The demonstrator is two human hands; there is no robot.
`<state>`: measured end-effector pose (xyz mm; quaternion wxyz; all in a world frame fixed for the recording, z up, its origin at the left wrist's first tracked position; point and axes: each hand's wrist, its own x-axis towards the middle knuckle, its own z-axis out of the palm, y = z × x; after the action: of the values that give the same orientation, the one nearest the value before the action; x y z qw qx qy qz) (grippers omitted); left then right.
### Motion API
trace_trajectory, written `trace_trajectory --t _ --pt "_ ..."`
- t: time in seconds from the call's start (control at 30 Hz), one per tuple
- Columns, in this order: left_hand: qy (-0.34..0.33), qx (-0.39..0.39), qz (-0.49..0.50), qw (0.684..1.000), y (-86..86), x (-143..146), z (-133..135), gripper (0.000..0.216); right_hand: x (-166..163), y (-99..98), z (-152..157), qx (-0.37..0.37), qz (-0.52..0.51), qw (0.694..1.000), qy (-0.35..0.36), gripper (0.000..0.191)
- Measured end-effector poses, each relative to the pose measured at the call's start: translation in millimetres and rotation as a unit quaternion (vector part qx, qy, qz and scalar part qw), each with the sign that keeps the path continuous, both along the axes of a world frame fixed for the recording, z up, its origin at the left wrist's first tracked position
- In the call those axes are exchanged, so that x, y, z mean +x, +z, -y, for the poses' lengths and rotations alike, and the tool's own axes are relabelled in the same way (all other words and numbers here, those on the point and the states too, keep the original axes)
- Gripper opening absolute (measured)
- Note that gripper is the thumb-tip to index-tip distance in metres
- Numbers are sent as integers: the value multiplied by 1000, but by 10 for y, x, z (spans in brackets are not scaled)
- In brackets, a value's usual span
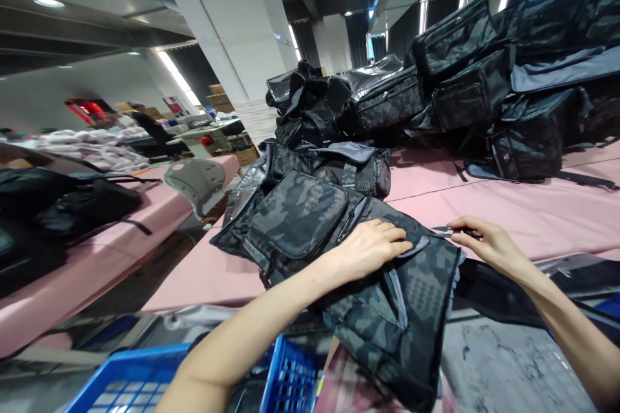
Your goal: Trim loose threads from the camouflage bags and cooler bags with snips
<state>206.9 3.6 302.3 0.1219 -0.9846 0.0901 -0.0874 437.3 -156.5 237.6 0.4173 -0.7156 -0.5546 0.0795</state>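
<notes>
A dark grey and black camouflage backpack [421,290] lies spread across the pink table's near edge and hangs down toward my lap. My left hand [372,242] rests on it, fingers stretched out over the fabric beside a grey-lined opening. At the bag's right edge my right hand [484,242] is closed around small thread snips [443,230], dark, with thin tips pointing left at the edge. Most of the snips' handle is hidden in the fingers. The bag's padded front pocket [300,213] faces up, left of my left hand.
Many similar bags [465,71] are piled at the back right of the pink table [431,184]. A blue plastic basket [290,374] stands below on the left. Beyond a grey chair [194,181], a second pink table [111,239] bears black bags. A white pillar [232,19] rises behind.
</notes>
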Motion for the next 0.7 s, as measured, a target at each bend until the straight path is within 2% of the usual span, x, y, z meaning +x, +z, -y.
trace_trajectory --t 0.1,0.3,0.5,0.7 --pt "8 -1 2 1000 4 19 -21 30 -31 65 1 3 17 999 32 32" --pt "9 -5 4 1000 5 18 -30 29 -53 153 -81 20 36 998 45 29" --pt "10 -2 6 1000 -18 22 -32 30 -68 162 -74 35 59 997 44 29" --pt "9 -6 10 1000 -33 32 -36 30 -71 128 -55 41 14 999 19 31"
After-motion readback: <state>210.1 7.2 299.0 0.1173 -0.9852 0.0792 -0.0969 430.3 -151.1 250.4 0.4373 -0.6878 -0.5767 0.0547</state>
